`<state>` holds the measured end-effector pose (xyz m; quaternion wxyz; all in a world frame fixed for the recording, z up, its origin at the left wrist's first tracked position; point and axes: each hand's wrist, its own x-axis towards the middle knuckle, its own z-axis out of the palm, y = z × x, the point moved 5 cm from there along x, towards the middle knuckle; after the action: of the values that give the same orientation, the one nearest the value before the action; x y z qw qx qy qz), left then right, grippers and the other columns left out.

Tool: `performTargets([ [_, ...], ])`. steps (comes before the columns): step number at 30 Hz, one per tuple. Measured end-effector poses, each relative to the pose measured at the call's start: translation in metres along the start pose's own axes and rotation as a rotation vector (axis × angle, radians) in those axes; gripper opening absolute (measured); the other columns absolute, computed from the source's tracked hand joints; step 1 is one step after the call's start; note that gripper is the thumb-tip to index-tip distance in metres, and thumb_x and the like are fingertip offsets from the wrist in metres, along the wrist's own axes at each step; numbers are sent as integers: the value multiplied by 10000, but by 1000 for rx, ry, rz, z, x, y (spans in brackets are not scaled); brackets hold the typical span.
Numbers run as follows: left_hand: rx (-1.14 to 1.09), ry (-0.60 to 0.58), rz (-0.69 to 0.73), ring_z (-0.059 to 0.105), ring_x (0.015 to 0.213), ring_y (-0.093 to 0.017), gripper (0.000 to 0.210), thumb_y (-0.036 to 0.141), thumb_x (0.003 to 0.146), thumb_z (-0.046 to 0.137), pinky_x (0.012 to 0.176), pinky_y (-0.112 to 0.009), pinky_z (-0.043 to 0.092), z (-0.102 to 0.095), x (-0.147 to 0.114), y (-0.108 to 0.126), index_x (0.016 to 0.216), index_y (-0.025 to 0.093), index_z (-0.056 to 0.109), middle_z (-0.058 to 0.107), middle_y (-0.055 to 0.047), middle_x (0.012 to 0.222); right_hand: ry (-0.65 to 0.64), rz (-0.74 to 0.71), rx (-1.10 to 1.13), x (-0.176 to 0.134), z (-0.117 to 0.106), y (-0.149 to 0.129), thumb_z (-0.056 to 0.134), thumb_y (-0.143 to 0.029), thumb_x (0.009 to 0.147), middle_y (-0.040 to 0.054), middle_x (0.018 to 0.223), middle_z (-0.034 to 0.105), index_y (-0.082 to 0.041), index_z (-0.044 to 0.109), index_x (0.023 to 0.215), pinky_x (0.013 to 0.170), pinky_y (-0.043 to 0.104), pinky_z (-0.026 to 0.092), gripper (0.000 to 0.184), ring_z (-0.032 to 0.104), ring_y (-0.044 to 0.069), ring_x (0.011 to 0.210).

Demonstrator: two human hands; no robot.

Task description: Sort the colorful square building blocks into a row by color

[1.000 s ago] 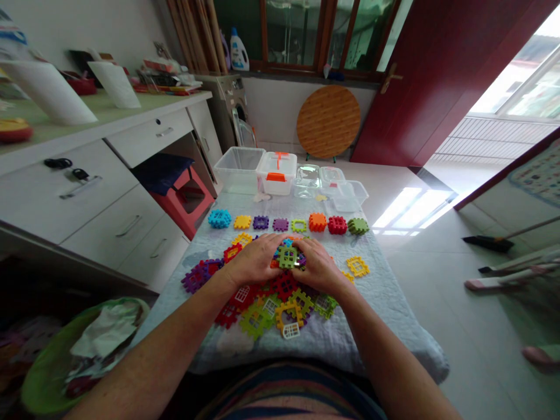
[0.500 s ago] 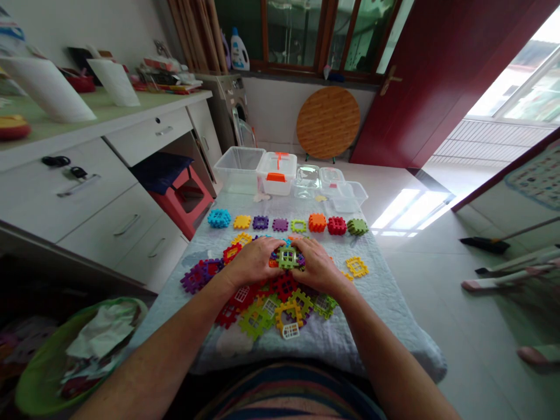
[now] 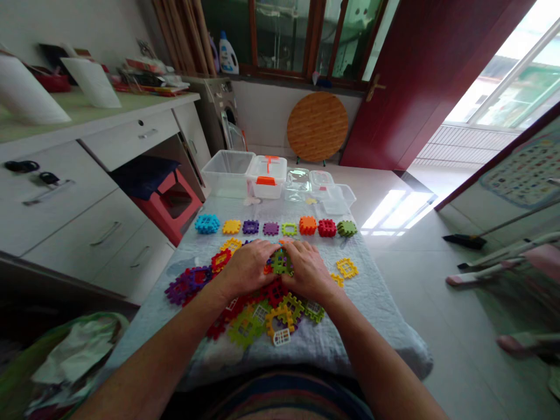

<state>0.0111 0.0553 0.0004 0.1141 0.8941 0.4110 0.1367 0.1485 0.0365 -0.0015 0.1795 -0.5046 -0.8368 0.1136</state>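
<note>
Over a pile of colourful plastic interlocking blocks, my left hand (image 3: 251, 265) and my right hand (image 3: 308, 268) close in from either side on a green interlocking block (image 3: 281, 262). Fingers of both hands curl round its edges, and the far side of the block is hidden. Bits of orange and blue show beside it. Below the hands lie a red block (image 3: 276, 291), a yellow frame block (image 3: 279, 321) and a white window piece (image 3: 282, 336). Purple blocks (image 3: 184, 286) lie left of my left hand, and a yellow block (image 3: 347, 268) sits apart on the right.
Across the table runs a row of blocks grouped by colour, from a blue stack (image 3: 207, 224) to an olive-green stack (image 3: 347, 228). Behind it stand a clear bin (image 3: 230, 175), a lidded box with orange latches (image 3: 268, 175) and smaller clear containers (image 3: 335, 198). A red stool (image 3: 175, 198) is at left.
The whole view has shifted slightly, so things appear further left. Both hands stay at the green block, which looks tilted differently and less of its face shows.
</note>
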Motion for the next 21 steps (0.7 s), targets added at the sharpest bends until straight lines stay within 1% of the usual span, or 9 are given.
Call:
performTargets([
  [2, -46, 68, 38, 597, 1127, -291, 541, 398, 824, 672, 1002, -432, 473, -2, -2, -2, 1295, 152, 564, 658, -139, 1206, 1, 1, -12, 0, -9, 12, 649, -264, 736, 119, 1146, 629, -196, 555, 1235, 910, 434, 421, 513, 547, 284, 1046],
  [4, -80, 151, 38, 565, 1201, -286, 558, 405, 834, 660, 1060, -439, 438, -4, -9, -13, 1322, 165, 539, 620, -139, 1289, 29, 16, -18, 2, -25, 39, 653, -274, 737, 105, 1071, 638, -200, 586, 1179, 895, 427, 431, 454, 564, 273, 993],
  [7, -65, 263, -84, 551, 1230, -307, 547, 484, 841, 627, 1085, -483, 417, -8, -30, -48, 1290, 178, 563, 616, -144, 1299, 140, 100, -8, 5, -61, 105, 668, -240, 695, 106, 1077, 637, -207, 591, 1179, 897, 419, 448, 491, 582, 270, 981],
  [9, -50, 302, -188, 561, 1218, -314, 530, 549, 835, 601, 1086, -488, 415, -8, -47, -76, 1224, 188, 608, 633, -141, 1272, 170, 181, -11, 7, -83, 155, 677, -245, 690, 115, 1062, 634, -190, 601, 1175, 884, 415, 469, 494, 595, 266, 948],
  [11, -51, 328, -279, 588, 1183, -313, 540, 614, 817, 578, 1080, -474, 424, -8, -64, -101, 1151, 195, 646, 654, -134, 1231, 138, 236, -48, 11, -96, 198, 691, -254, 676, 110, 1033, 624, -178, 624, 1146, 889, 416, 478, 481, 597, 264, 933],
  [13, -76, 335, -365, 631, 1118, -306, 538, 653, 795, 569, 1053, -446, 453, -7, -77, -120, 1069, 203, 678, 685, -122, 1173, 70, 260, -86, 15, -101, 227, 701, -251, 664, 99, 1037, 621, -185, 647, 1117, 911, 413, 476, 461, 592, 263, 963],
  [16, -163, 310, -510, 688, 1003, -290, 541, 688, 751, 590, 969, -397, 515, -3, -88, -138, 999, 221, 707, 737, -90, 1079, -75, 263, -148, 23, -95, 246, 736, -256, 649, 101, 1075, 625, -195, 674, 1107, 934, 410, 466, 466, 579, 275, 1019],
  [19, -297, 276, -643, 718, 918, -269, 560, 691, 728, 608, 872, -350, 557, 3, -92, -145, 1012, 220, 714, 767, -65, 1002, -193, 273, -200, 28, -85, 250, 759, -255, 641, 105, 1130, 621, -211, 676, 1149, 936, 400, 464, 516, 580, 279, 1037],
  [21, -337, 276, -675, 724, 901, -260, 561, 680, 725, 616, 853, -335, 563, 5, -93, -146, 1023, 215, 713, 773, -60, 987, -244, 282, -233, 30, -79, 250, 764, -257, 645, 110, 1145, 618, -217, 672, 1173, 929, 392, 467, 538, 583, 281, 1038],
])
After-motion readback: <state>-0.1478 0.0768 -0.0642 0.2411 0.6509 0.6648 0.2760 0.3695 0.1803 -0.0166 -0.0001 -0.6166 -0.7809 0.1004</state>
